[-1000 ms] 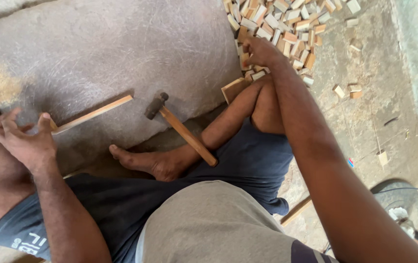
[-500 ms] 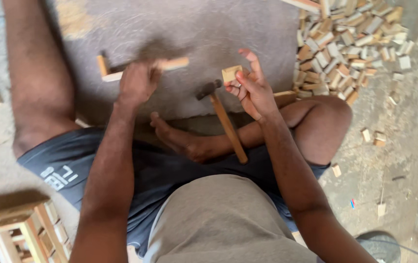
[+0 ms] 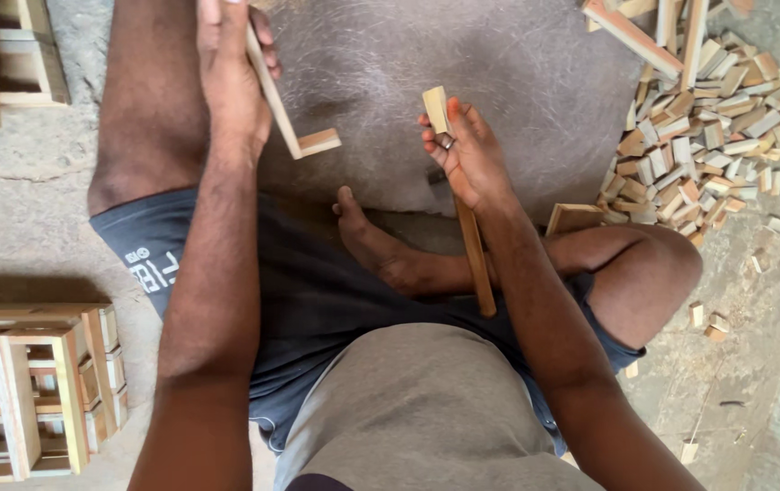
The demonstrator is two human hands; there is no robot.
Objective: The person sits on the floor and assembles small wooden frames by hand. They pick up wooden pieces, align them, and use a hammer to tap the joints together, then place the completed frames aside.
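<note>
My left hand (image 3: 231, 86) grips a thin wooden strip (image 3: 274, 91) that has a short block (image 3: 319, 142) fixed across its near end, held over the grey stone slab (image 3: 517, 73). A little to the right, my right hand (image 3: 472, 159) pinches a small wooden block (image 3: 435, 107) upright in its fingertips. A hammer's wooden handle (image 3: 476, 264) runs from under that hand down across my folded leg. Its head is hidden by the hand. My bare foot (image 3: 376, 245) rests between the two arms.
A heap of small wooden blocks (image 3: 717, 118) lies at the right, with longer strips (image 3: 631, 36) on top. Stacked wooden frames (image 3: 35, 391) stand at the lower left, and more frames (image 3: 8, 55) at the upper left. Loose blocks (image 3: 708, 318) dot the floor by my knee.
My right hand came from the block heap to the slab's middle with a small block. My left hand picked up the strip and raised it farther away. The view swung left.
</note>
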